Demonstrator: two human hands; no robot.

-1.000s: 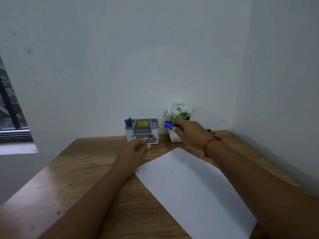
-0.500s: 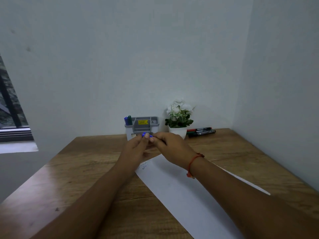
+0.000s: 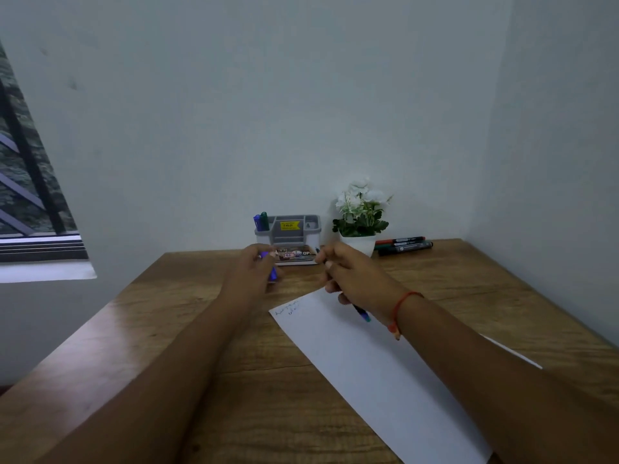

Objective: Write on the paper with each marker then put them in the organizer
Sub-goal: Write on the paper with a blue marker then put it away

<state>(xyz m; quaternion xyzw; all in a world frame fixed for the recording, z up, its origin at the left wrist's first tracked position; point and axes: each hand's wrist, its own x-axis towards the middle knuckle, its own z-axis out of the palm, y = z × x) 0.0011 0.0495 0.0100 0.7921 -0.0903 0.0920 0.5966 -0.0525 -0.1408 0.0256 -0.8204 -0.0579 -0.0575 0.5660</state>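
Note:
My left hand (image 3: 256,271) is closed on a blue marker cap (image 3: 273,273) in front of the grey organizer (image 3: 290,234). My right hand (image 3: 351,277) grips the uncapped blue marker (image 3: 361,313), its tail end sticking out under the wrist above the white paper (image 3: 378,370). The paper lies diagonally on the wooden desk, with small scribbles near its far corner. A blue and a green marker (image 3: 260,222) stand in the organizer's left slot. Two more markers (image 3: 403,245), one red-capped, lie at the back right.
A white pot with white flowers (image 3: 361,216) stands right of the organizer, close to my right hand. Walls close off the desk (image 3: 187,316) at the back and right. A window is at the far left.
My right hand brought the blue marker from beside the plant to my left hand. The hands then pulled apart, the cap staying in the left and the marker in the right.

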